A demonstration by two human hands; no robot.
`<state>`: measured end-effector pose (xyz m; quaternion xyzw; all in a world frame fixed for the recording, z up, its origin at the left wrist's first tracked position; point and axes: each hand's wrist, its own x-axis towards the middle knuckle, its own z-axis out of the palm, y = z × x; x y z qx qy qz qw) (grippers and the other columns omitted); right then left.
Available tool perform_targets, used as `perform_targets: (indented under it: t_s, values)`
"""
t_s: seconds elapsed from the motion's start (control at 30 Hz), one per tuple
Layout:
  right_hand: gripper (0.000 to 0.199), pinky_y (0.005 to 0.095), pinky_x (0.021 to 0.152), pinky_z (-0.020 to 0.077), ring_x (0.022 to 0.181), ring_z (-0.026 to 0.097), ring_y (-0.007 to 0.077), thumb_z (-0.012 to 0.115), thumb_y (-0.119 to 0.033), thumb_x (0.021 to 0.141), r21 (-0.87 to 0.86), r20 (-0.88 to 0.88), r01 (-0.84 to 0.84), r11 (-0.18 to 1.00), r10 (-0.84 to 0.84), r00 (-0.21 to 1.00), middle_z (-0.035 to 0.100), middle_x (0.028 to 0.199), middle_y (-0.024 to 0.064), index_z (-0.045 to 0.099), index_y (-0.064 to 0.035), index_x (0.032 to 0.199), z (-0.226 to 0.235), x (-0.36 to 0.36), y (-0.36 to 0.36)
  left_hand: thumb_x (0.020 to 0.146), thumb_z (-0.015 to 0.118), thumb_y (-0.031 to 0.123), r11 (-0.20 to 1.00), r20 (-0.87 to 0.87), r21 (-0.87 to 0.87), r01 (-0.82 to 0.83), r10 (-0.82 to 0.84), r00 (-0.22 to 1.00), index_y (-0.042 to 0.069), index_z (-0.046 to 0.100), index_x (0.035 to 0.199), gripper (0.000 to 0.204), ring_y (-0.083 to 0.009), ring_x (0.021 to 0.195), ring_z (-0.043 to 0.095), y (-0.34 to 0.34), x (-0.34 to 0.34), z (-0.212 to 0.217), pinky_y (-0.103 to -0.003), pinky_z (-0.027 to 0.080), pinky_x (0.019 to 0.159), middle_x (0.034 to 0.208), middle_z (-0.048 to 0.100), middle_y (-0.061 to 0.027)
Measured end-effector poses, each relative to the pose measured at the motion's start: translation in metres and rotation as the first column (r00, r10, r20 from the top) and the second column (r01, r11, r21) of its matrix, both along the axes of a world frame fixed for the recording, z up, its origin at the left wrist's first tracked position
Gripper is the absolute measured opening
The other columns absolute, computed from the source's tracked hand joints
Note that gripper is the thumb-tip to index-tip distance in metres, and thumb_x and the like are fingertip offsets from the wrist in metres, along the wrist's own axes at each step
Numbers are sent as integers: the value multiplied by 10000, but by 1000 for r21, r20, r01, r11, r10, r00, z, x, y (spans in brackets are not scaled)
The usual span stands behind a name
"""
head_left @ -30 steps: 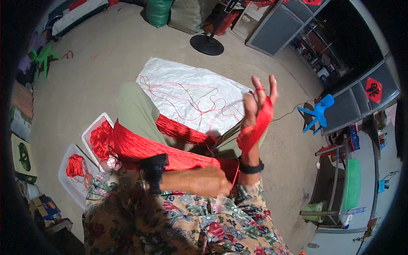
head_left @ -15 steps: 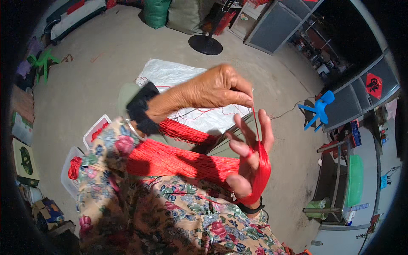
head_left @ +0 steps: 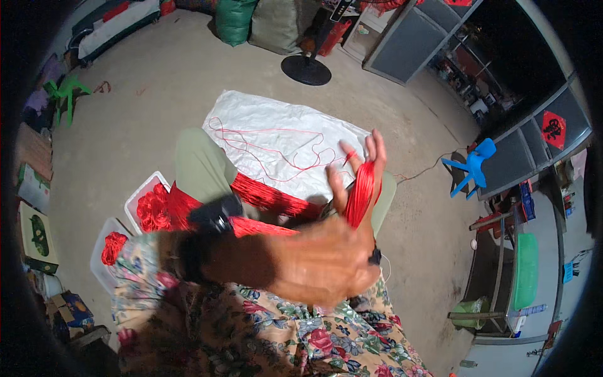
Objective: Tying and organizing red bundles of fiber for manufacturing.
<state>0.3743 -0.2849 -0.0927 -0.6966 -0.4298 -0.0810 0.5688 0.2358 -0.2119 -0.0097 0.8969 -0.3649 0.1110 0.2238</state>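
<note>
My right hand (head_left: 367,169) is raised with its fingers spread. A thick coil of red thread (head_left: 360,196) is wrapped round its palm, and a red loop circles one finger. My left hand (head_left: 323,264), smeared by motion, crosses in front of my right wrist with its fingers curled in. The thread at its fingertips is hidden. A large red skein (head_left: 276,196) stretches across my knees, partly behind my left forearm. Loose red thread trails over a white woven sheet (head_left: 270,113) on the floor beyond my knees.
Two white plastic boxes (head_left: 130,206) at my left hold red thread bundles (head_left: 113,248). A black fan base (head_left: 306,70) stands ahead, near full sacks (head_left: 276,26). A blue stool (head_left: 475,164) is at the right and a green one (head_left: 66,94) at the far left. A cord crosses the floor.
My left hand has swung down and toward me, from above my right fingertips to across my right wrist. More of the sheet and my left knee now show.
</note>
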Motion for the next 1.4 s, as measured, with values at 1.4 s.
perform_targets:
  t_s: [1.4]
  values:
    - [437, 471, 1022, 407, 1328, 411, 378, 571, -272, 902, 254, 94, -105, 961, 83, 992, 227, 1533, 176, 586, 9, 1236, 49, 2, -5, 798, 592, 159, 940, -213, -312, -135, 70, 974, 61, 608, 794, 100, -335, 653, 636, -22, 34, -133, -450, 472, 566, 710, 619, -188]
